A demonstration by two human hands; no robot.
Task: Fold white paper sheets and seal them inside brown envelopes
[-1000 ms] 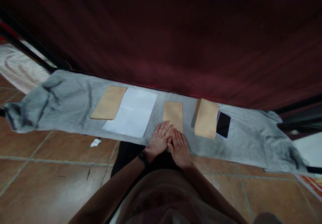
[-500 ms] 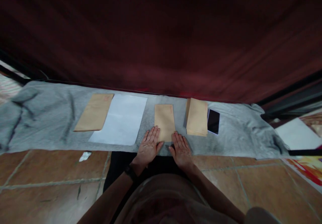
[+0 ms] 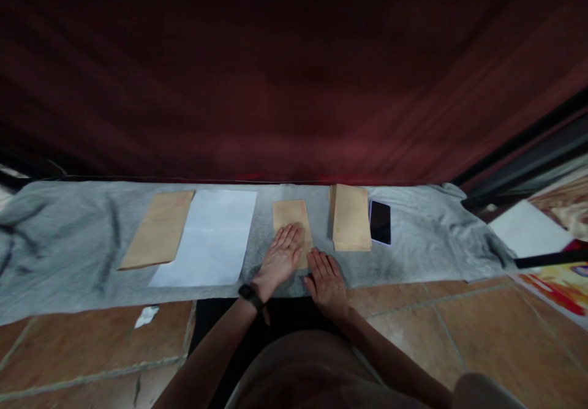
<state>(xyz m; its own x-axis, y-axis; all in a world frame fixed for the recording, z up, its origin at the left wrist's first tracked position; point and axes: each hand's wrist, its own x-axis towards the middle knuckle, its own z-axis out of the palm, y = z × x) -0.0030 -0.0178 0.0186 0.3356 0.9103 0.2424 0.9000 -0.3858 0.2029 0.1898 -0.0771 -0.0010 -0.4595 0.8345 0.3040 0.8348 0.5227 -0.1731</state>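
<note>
A brown paper envelope [image 3: 289, 210] lies flat on the grey cloth [image 3: 413, 262] in front of me. Across its middle rests my left hand [image 3: 281, 253], palm down with the fingers stretched out. My right hand [image 3: 327, 279] lies flat at the envelope's lower right corner, fingertips touching its edge and fingers extended. Part of the envelope is hidden under my left hand. Neither hand grips anything.
Left of the hands lie a white paper sheet [image 3: 215, 237] and a larger brown envelope [image 3: 158, 228] overlapping it. To the right are a stack of brown envelopes [image 3: 351, 219] and a phone [image 3: 380, 222]. A dark red curtain [image 3: 294, 103] hangs behind.
My left hand has slid from the envelope's lower left edge up onto its middle. My right hand stays near the lower right corner. The head view has tilted and shifted slightly.
</note>
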